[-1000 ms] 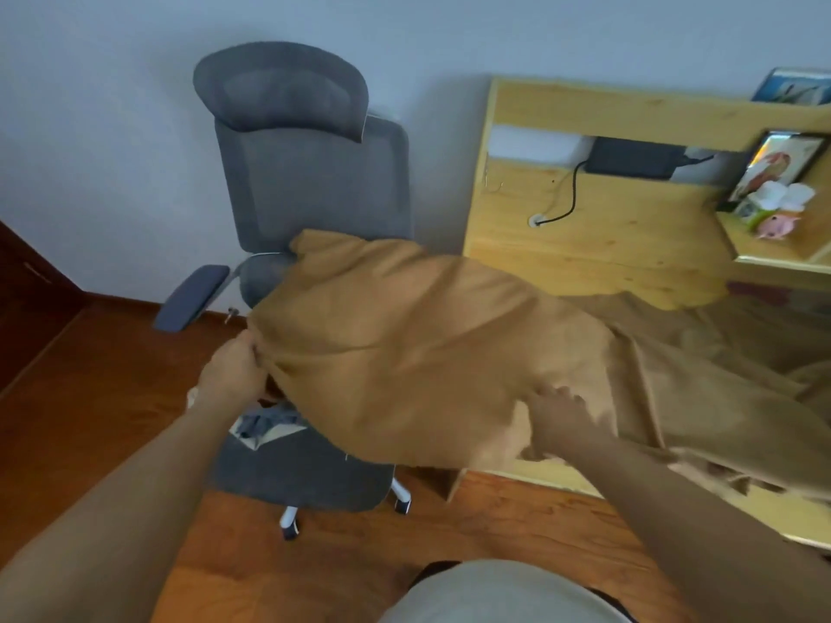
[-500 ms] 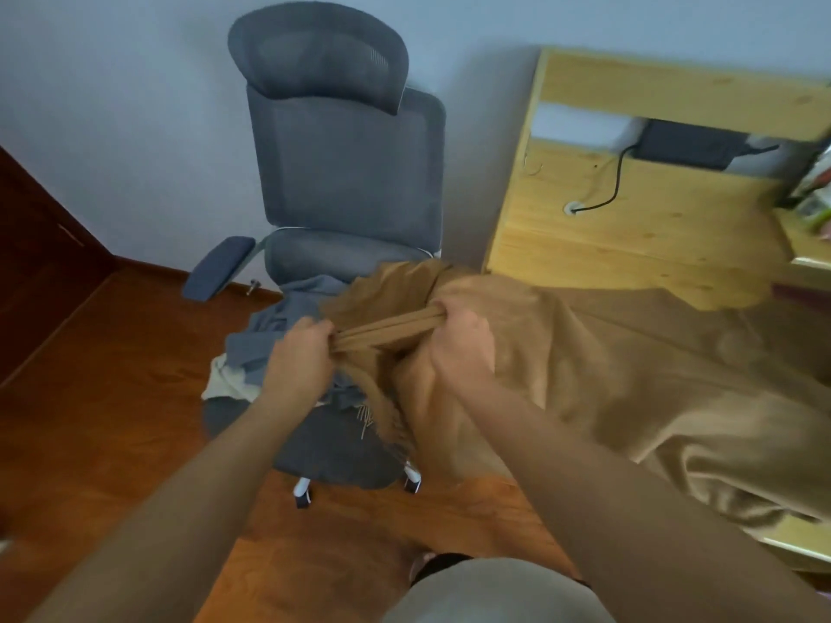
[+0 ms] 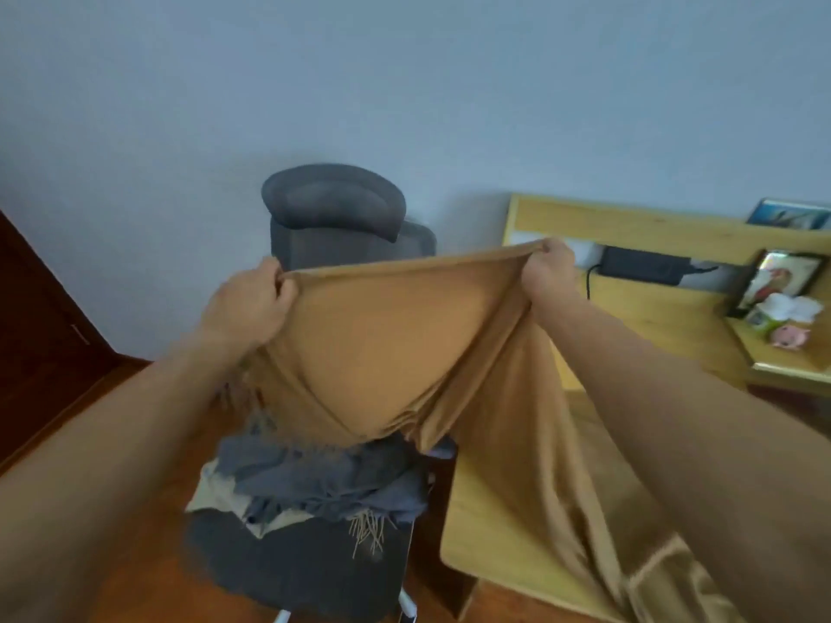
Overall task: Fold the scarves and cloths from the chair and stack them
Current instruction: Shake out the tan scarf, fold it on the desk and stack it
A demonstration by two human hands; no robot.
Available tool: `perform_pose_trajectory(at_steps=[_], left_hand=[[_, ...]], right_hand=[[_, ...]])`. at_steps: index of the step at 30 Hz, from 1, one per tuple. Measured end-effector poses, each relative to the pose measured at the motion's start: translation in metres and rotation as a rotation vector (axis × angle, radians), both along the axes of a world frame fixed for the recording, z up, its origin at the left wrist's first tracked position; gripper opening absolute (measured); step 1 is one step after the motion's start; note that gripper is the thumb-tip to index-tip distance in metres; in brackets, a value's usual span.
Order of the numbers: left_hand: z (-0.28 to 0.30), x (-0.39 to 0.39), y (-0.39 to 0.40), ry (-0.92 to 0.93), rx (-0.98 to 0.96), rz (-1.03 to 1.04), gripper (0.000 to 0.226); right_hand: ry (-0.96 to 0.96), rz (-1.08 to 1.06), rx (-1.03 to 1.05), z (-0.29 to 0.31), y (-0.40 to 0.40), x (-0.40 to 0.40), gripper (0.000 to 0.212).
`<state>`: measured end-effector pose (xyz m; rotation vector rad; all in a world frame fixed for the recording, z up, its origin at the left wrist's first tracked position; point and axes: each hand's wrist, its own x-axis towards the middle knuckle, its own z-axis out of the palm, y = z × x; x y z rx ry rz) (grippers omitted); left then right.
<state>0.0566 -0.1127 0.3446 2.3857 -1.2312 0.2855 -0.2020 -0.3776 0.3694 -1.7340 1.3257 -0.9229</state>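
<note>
I hold a tan scarf [image 3: 382, 348] up in front of me, its top edge stretched taut. My left hand [image 3: 249, 303] grips the left end of that edge and my right hand [image 3: 546, 274] grips the right end. The cloth sags between them and trails down to the right over the wooden table [image 3: 490, 532]. Behind it stands a grey office chair [image 3: 332, 209]. On the chair seat lie a crumpled grey fringed scarf [image 3: 323, 483] and a pale beige cloth [image 3: 220, 492] under it.
The light wooden table has a raised back panel with a black box and cable [image 3: 643, 265]. A framed picture [image 3: 780, 281] and small trinkets [image 3: 784, 323] sit on a side shelf at the right. Dark wood floor and a dark door [image 3: 36, 335] lie to the left.
My hands were close together on a bunched tan edge by the chair seat. They have risen and spread apart, pulling the edge taut. The view has tilted up.
</note>
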Motion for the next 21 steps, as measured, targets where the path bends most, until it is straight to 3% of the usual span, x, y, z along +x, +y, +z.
perform_pose_trajectory(at_steps=[2, 4, 7, 8, 10, 11, 13, 18, 20, 21], left_hand=[[0.074, 0.018, -0.013, -0.243, -0.024, -0.09, 0.036], [0.13, 0.033, -0.019, -0.449, -0.005, -0.136, 0.031], [0.153, 0.052, -0.014, -0.519, 0.045, 0.1, 0.017], [0.146, 0.057, -0.009, -0.441, 0.02, 0.216, 0.017], [0.118, 0.067, 0.006, -0.266, -0.038, 0.406, 0.013], [0.095, 0.075, 0.014, -0.163, -0.048, 0.472, 0.011], [0.052, 0.077, 0.034, 0.051, 0.044, 0.575, 0.012], [-0.054, 0.026, 0.063, 0.596, 0.259, 0.559, 0.033], [-0.105, -0.01, 0.074, 1.066, 0.115, 0.629, 0.033], [-0.131, -0.024, 0.08, 1.311, -0.021, 0.696, 0.036]], right_hand=[[-0.041, -0.058, -0.265, 0.089, -0.022, 0.006, 0.029], [-0.04, -0.106, -0.571, 0.159, -0.026, -0.004, 0.028], [0.059, 0.128, -0.862, 0.178, 0.0, -0.023, 0.02], [0.204, 0.264, -0.875, 0.159, 0.007, -0.029, 0.021], [0.704, 0.548, -0.757, 0.106, 0.02, -0.047, 0.022], [0.97, 0.646, -0.605, 0.074, 0.025, -0.056, 0.017], [1.323, 0.747, -0.291, 0.014, 0.036, -0.075, 0.013], [1.616, 0.97, 0.149, -0.087, 0.068, -0.1, 0.029], [1.752, 0.989, 0.236, -0.102, 0.08, -0.115, 0.034], [1.806, 1.036, 0.257, -0.109, 0.083, -0.123, 0.051]])
